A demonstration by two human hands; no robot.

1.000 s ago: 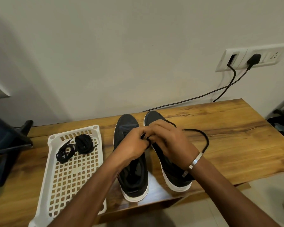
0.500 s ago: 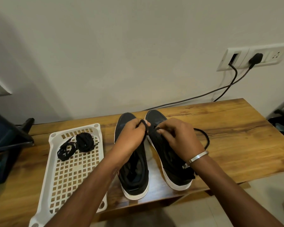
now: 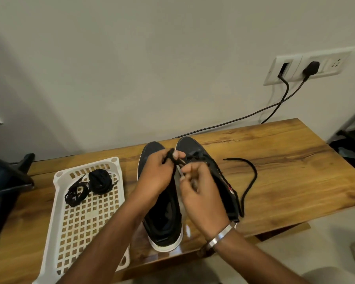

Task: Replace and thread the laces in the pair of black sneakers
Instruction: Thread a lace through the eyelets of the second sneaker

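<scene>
Wooden table (image 3: 285,171), black sneakers (image 3: 205,160) (red tag, unreadable), left hand (image 3: 158,175) pinching lace (image 3: 248,181)

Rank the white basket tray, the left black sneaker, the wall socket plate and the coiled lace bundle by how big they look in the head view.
1. White basket tray
2. Left black sneaker, partly hidden by the left hand
3. Wall socket plate, though farther away, so unsure
4. Coiled lace bundle

Glossy wooden table (image 3: 285,160), white plastic tray (image 3: 58,206), matt cloth sneakers (image 3: 193,146).
</scene>
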